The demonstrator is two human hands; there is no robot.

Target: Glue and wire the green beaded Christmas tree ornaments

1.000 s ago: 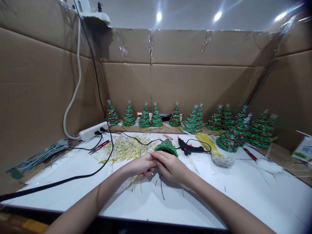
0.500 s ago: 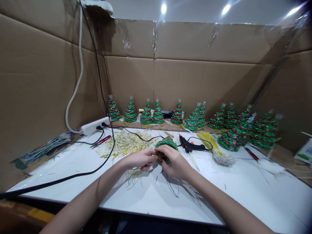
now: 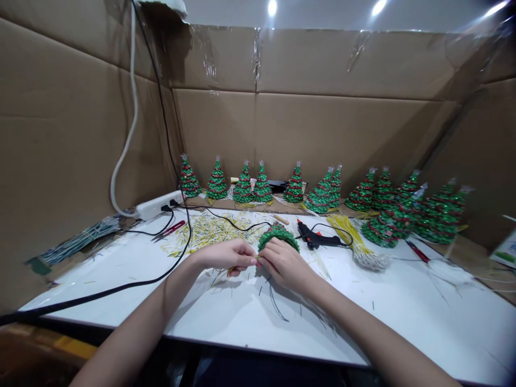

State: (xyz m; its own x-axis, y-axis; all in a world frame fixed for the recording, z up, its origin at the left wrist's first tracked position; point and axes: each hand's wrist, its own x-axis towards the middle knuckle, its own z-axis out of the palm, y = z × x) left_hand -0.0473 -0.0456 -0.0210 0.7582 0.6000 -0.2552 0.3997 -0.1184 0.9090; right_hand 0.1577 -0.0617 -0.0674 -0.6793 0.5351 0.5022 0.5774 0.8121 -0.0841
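smooth white tabletop (image 3: pixel 403 317): left hand (image 3: pixel 229 256) pinches thin yellow strand (image 3: pixel 257 257); right hand (image 3: pixel 285 264) curls over bumpy green cone (image 3: pixel 279 231), near side.

A white power strip (image 3: pixel 153 208) (two black plugs (image 3: pixel 165 208) in it) lies near the cardboard wall (image 3: pixel 80 134).

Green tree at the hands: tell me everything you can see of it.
The tree is a small cone, tipped with its wide base toward the wearer, above or on the white tabletop. Its green surface looks textured, with reddish touches farther up. The right hand covers much of the near side; the left hand pinches a yellow strand beside it. Whether that strand joins the tree is hidden.
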